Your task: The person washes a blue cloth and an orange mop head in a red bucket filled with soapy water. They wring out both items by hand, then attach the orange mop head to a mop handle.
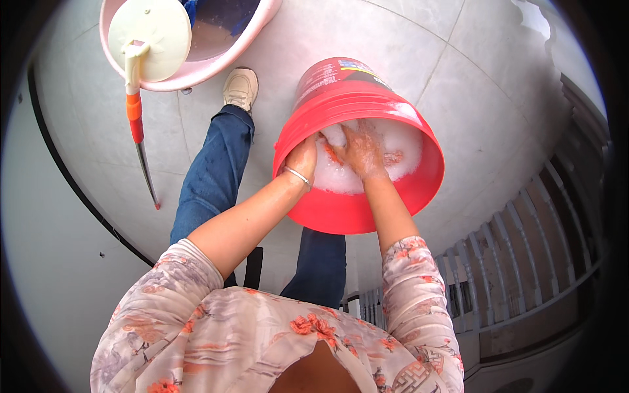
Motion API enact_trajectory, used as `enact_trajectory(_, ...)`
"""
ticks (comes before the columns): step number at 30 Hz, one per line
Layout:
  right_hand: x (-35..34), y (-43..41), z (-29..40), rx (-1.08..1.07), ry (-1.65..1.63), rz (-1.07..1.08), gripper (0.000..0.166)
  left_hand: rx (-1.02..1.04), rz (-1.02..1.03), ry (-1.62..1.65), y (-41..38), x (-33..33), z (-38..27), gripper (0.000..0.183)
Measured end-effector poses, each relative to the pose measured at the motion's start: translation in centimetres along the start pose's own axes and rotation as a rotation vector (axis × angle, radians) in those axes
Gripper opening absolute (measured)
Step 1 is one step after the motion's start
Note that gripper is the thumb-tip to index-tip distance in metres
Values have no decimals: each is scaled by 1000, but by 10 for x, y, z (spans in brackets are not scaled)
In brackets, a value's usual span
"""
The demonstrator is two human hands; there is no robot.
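A red plastic bucket with a printed label stands before me, its mouth towards me. White suds lie inside, and orange-red material shows through them. Both my hands are inside the bucket. My left hand, with a bracelet at the wrist, is at the left inner wall; its fingers are hidden behind the rim and foam. My right hand is wet and foamy, over the suds beside more of the orange-red material; whether its fingers grip that cannot be made out.
A pink tub holds dark liquid and blue material at the upper left. A mop with a round pale head leans on its rim, its handle reaching across the tiled floor. A balustrade runs along the lower right.
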State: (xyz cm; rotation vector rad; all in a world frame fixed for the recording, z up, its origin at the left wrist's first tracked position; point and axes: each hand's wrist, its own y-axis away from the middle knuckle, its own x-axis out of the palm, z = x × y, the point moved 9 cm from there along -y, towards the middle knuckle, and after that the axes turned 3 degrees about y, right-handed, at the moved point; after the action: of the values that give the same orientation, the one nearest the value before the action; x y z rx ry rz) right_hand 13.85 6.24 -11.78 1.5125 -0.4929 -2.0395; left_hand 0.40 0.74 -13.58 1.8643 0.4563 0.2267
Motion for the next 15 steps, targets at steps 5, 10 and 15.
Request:
enact_trajectory(5, 68, -2, -62, 334, -481, 55, 41, 12, -60, -177, 9, 1, -6, 56)
enact_trajectory(10, 64, 45, -59, 533, -1030, 161, 41, -71, 129, -31, 12, 19, -5, 57)
enact_trajectory(15, -71, 92, 39, 39, -881, -206, 34, -120, 399, -78, 30, 52, -13, 76)
